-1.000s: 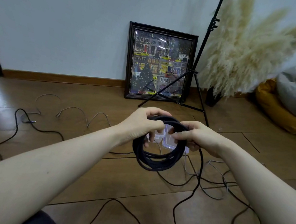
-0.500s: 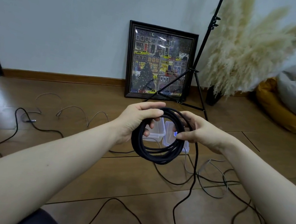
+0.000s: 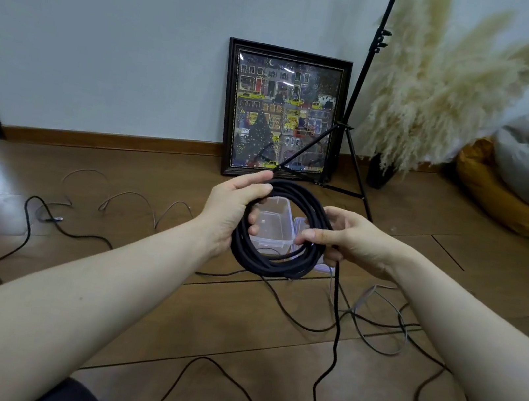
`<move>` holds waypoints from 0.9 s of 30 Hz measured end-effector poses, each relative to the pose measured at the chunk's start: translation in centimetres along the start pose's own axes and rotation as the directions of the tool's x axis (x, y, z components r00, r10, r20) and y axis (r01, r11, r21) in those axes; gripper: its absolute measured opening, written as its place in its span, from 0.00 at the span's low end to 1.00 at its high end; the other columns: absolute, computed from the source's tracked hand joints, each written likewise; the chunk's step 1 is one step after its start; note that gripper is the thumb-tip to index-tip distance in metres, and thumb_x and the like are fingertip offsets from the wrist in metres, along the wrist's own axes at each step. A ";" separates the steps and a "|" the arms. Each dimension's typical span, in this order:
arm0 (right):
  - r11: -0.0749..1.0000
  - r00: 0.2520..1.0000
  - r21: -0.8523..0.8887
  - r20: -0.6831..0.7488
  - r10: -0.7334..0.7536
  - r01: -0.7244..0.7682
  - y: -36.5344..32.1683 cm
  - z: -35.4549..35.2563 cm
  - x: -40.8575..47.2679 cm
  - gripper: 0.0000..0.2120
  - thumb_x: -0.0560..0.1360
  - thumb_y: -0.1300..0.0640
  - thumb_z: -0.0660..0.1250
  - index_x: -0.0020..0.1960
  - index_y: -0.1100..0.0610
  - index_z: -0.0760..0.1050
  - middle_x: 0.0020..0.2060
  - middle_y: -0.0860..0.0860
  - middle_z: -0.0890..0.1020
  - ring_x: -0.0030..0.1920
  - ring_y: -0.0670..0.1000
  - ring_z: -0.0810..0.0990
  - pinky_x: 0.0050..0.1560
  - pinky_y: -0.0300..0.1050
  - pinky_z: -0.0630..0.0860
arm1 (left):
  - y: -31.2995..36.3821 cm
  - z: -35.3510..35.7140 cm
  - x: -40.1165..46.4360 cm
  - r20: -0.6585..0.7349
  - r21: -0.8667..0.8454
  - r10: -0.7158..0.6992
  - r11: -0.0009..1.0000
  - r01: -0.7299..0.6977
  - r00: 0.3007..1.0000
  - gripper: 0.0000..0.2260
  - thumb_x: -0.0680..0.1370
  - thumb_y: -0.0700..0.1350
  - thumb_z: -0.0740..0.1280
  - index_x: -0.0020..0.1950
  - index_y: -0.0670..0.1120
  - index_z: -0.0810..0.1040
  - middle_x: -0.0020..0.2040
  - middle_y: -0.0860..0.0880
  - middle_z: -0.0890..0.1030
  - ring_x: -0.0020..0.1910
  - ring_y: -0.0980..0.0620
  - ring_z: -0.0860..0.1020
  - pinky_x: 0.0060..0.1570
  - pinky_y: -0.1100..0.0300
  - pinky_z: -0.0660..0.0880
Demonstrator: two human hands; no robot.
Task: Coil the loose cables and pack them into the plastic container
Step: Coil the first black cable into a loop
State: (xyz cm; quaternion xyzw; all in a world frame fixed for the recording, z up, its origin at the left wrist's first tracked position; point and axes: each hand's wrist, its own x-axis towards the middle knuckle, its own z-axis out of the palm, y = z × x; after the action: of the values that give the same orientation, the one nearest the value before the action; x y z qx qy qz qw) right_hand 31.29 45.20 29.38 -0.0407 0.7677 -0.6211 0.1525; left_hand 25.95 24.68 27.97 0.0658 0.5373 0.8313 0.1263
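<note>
Both hands have lifted the black cable coil (image 3: 280, 234) a bit higher than a second ago, and I now see the clear plastic container (image 3: 275, 224) on the floor through it. Left hand (image 3: 232, 210) grips the coil's left side, fingers wrapped through; right hand (image 3: 348, 239) pinches its right side, tail hanging to the wooden floor (image 3: 133, 318) near loose cables (image 3: 374, 332).

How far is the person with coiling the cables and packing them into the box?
Done: nothing is packed; the clear box on the floor looks empty. In hand: the left hand holds a black coil of several loops, and the right hand pinches its far side, with the tail hanging to the floor. Left: that tail, a grey cable and other loose cables.
</note>
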 end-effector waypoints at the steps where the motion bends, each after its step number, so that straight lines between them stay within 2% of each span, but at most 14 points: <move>1: 1.000 1.000 0.001 -0.022 -0.006 0.007 0.1 0.1 0.2 0.19 0.74 0.62 0.71 0.61 0.64 0.70 0.44 0.57 0.84 0.28 0.50 0.66 0.27 0.39 0.69 | -0.1 0.0 0.0 -0.033 0.037 0.012 0.999 -0.011 0.999 0.14 0.79 0.37 0.67 0.64 0.44 0.80 0.30 0.50 0.79 0.20 0.54 0.67 0.19 0.64 0.66; 4: 1.000 0.996 -0.012 -0.087 -0.028 0.027 0.3 0.0 0.5 0.14 0.77 0.65 0.67 0.61 0.65 0.69 0.38 0.55 0.81 0.24 0.48 0.66 0.26 0.39 0.68 | -0.4 0.1 -0.1 -0.039 0.226 0.077 0.972 -0.067 0.996 0.14 0.80 0.41 0.67 0.66 0.46 0.78 0.38 0.49 0.80 0.21 0.53 0.71 0.22 0.61 0.71; 7: 0.997 0.990 0.059 -0.137 -0.033 0.042 0.4 -0.2 0.4 0.05 0.79 0.65 0.64 0.54 0.61 0.71 0.36 0.54 0.79 0.23 0.47 0.65 0.26 0.39 0.68 | -0.2 -0.1 -0.3 0.097 0.352 0.121 0.924 -0.147 0.988 0.19 0.79 0.43 0.69 0.71 0.49 0.74 0.42 0.49 0.81 0.28 0.51 0.77 0.31 0.57 0.78; 9: 0.994 0.986 0.106 -0.166 -0.017 0.036 0.5 -0.2 0.3 0.03 0.79 0.66 0.62 0.51 0.59 0.72 0.37 0.54 0.78 0.23 0.46 0.64 0.26 0.40 0.66 | -0.3 -0.1 -0.6 0.178 0.391 0.152 0.896 -0.211 0.972 0.24 0.78 0.41 0.71 0.73 0.52 0.72 0.43 0.48 0.82 0.34 0.51 0.79 0.36 0.55 0.81; 11: 0.998 0.986 0.068 -0.167 0.003 0.008 0.6 0.0 0.2 0.04 0.80 0.66 0.61 0.53 0.59 0.72 0.38 0.55 0.77 0.24 0.47 0.65 0.28 0.41 0.66 | -0.6 0.1 -1.0 0.182 0.319 0.194 0.916 -0.245 0.964 0.22 0.78 0.39 0.71 0.70 0.51 0.74 0.41 0.47 0.82 0.34 0.50 0.79 0.34 0.55 0.81; 14: 0.995 0.987 -0.074 -0.152 0.047 -0.059 0.5 0.6 0.1 0.10 0.81 0.64 0.61 0.61 0.61 0.69 0.42 0.55 0.79 0.27 0.48 0.66 0.30 0.42 0.68 | -0.8 0.6 -1.4 0.095 0.159 0.171 0.970 -0.185 0.981 0.16 0.77 0.39 0.71 0.63 0.52 0.80 0.37 0.47 0.81 0.26 0.51 0.76 0.24 0.59 0.77; 16: 0.987 0.992 -0.136 -0.110 0.069 -0.084 0.5 0.9 0.0 0.12 0.82 0.63 0.60 0.64 0.62 0.68 0.44 0.56 0.80 0.27 0.47 0.67 0.30 0.42 0.70 | -0.8 0.7 -1.4 0.076 0.171 0.172 0.968 -0.183 0.982 0.12 0.77 0.41 0.72 0.59 0.53 0.83 0.34 0.49 0.80 0.21 0.53 0.69 0.20 0.62 0.70; 18: 0.974 0.994 -0.203 -0.068 0.091 -0.103 0.7 1.1 -0.1 0.12 0.82 0.61 0.61 0.65 0.59 0.67 0.47 0.58 0.79 0.27 0.47 0.67 0.33 0.44 0.73 | -0.4 0.5 -1.5 0.099 0.227 0.192 0.951 -0.210 0.976 0.09 0.77 0.43 0.72 0.56 0.53 0.84 0.35 0.48 0.81 0.20 0.54 0.64 0.17 0.65 0.65; 20: 0.959 0.994 -0.259 -0.042 0.104 -0.111 0.9 1.2 -0.1 0.13 0.81 0.57 0.64 0.64 0.56 0.69 0.48 0.59 0.79 0.28 0.48 0.70 0.36 0.46 0.75 | -0.1 0.3 -1.6 0.117 0.283 0.208 0.930 -0.233 0.971 0.07 0.77 0.44 0.72 0.55 0.51 0.85 0.36 0.49 0.82 0.19 0.53 0.63 0.17 0.65 0.62; 23: 0.960 0.995 -0.267 -0.074 0.068 -0.085 1.3 0.7 0.0 0.15 0.78 0.52 0.68 0.62 0.57 0.74 0.44 0.56 0.81 0.30 0.48 0.73 0.37 0.43 0.75 | 0.4 -0.1 -1.5 0.041 0.258 0.212 0.942 -0.215 0.976 0.07 0.78 0.43 0.70 0.54 0.49 0.85 0.32 0.53 0.81 0.19 0.54 0.62 0.17 0.66 0.61; 25: 0.965 0.990 -0.258 -0.143 0.018 -0.055 1.5 0.0 -0.1 0.13 0.77 0.53 0.69 0.55 0.62 0.77 0.36 0.51 0.81 0.31 0.48 0.75 0.36 0.40 0.76 | 0.7 -0.5 -1.3 -0.033 0.235 0.214 0.951 -0.201 0.976 0.07 0.79 0.41 0.70 0.55 0.48 0.85 0.30 0.53 0.80 0.19 0.54 0.62 0.16 0.67 0.61; 27: 0.969 0.979 -0.243 -0.204 -0.015 -0.036 1.9 -0.9 -0.4 0.10 0.77 0.55 0.69 0.45 0.63 0.76 0.32 0.51 0.80 0.34 0.50 0.77 0.39 0.41 0.78 | 1.0 -1.1 -1.2 -0.075 0.254 0.218 0.948 -0.192 0.973 0.07 0.79 0.40 0.69 0.55 0.49 0.85 0.30 0.54 0.81 0.19 0.55 0.62 0.17 0.66 0.61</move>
State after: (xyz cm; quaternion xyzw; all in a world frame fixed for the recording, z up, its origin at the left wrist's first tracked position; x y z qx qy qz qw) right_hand 31.67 46.53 27.78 0.0088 0.8504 -0.5214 0.0702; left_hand 26.67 23.01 28.47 0.0937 0.6319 0.7694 0.0023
